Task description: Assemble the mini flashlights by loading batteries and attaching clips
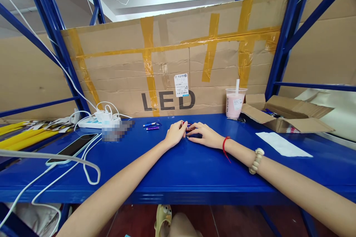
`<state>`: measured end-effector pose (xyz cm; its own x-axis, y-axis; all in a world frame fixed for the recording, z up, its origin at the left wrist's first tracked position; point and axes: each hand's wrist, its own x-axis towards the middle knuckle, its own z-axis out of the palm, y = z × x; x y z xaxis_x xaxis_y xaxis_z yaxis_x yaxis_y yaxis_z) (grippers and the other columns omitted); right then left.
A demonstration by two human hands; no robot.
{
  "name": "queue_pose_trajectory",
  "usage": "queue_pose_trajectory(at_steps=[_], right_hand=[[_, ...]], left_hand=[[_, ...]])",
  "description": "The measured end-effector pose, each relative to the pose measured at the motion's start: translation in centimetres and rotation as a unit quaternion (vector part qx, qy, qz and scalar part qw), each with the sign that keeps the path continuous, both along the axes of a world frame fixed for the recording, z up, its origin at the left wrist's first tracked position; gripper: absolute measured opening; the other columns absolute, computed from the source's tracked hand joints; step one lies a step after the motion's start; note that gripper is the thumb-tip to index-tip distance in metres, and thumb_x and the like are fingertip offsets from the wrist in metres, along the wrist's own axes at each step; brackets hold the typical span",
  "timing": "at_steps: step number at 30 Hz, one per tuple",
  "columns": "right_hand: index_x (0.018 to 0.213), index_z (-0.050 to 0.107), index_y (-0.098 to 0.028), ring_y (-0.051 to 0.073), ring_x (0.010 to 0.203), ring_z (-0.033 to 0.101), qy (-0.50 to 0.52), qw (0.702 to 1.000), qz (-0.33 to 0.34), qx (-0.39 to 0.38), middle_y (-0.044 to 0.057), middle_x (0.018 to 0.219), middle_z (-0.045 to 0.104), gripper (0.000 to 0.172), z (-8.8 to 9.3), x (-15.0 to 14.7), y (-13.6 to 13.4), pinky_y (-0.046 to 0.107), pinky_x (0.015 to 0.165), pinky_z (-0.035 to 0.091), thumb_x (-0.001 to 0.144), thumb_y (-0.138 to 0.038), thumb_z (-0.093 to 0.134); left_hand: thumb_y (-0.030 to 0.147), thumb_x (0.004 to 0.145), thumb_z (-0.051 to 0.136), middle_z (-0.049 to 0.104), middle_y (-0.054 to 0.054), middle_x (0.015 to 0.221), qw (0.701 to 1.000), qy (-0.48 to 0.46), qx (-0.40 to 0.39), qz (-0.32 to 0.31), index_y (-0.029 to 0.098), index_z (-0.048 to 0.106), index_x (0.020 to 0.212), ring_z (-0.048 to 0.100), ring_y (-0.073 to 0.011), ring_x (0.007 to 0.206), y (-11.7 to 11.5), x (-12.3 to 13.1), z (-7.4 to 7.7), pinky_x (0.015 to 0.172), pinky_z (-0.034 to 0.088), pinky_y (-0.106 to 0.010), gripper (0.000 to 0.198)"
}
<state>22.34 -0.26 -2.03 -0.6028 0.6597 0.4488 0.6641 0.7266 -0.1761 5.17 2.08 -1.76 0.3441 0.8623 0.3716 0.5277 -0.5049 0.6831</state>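
Observation:
My left hand rests over the blue shelf top with its fingers pinched together at a small reddish, shiny piece, mostly hidden by the fingers. From the right, my right hand reaches to the same spot, fingers bent and spread, with a gap showing between thumb and forefinger. Its fingertips are close to the shiny piece; whether they touch it I cannot tell. Left of my hands lie a slim blue pen-like tube with silver parts and a shorter purple tube.
A pink drink cup with a straw stands at the back right, beside an open cardboard box. White paper lies before the box. On the left are a phone, a power strip and loose white cables. Cardboard closes the back.

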Motion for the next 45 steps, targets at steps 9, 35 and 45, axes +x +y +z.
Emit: queue_pose_trajectory(at_steps=[9, 35, 45], right_hand=[[0.083, 0.072, -0.028, 0.021, 0.093, 0.055, 0.051, 0.998, -0.029, -0.01, 0.003, 0.102, 0.065, 0.016, -0.4, -0.4, 0.0, 0.038, 0.084, 0.041, 0.076, -0.037, 0.061], [0.068, 0.069, -0.023, 0.017, 0.079, 0.058, 0.127, 0.988, -0.087, 0.004, 0.001, 0.085, 0.064, 0.009, 0.3, 0.2, 0.2, 0.029, 0.068, 0.045, 0.072, -0.029, 0.063], [0.074, 0.069, -0.021, 0.014, 0.069, 0.058, 0.249, 0.966, -0.053, 0.037, 0.003, 0.083, 0.061, 0.016, 0.8, 0.3, 0.2, 0.026, 0.058, 0.045, 0.074, -0.034, 0.061]], left_hand=[[0.042, 0.086, 0.037, 0.061, 0.0, 0.069, 0.987, 0.148, 0.06, -0.034, 0.019, 0.053, 0.065, 0.054, -0.0176, 0.068, -0.7, -0.2, 0.6, 0.06, 0.036, -0.025, 0.035], [0.037, 0.089, 0.033, 0.064, -0.004, 0.084, 0.958, 0.259, 0.118, -0.034, 0.023, 0.05, 0.089, 0.06, -0.0248, 0.082, -1.0, -0.3, 0.8, 0.068, 0.042, -0.029, 0.022], [0.034, 0.09, 0.029, 0.064, -0.004, 0.083, 0.95, 0.283, 0.127, -0.028, 0.023, 0.048, 0.089, 0.061, -0.023, 0.08, -1.4, -0.4, 1.2, 0.066, 0.041, -0.027, 0.021]])
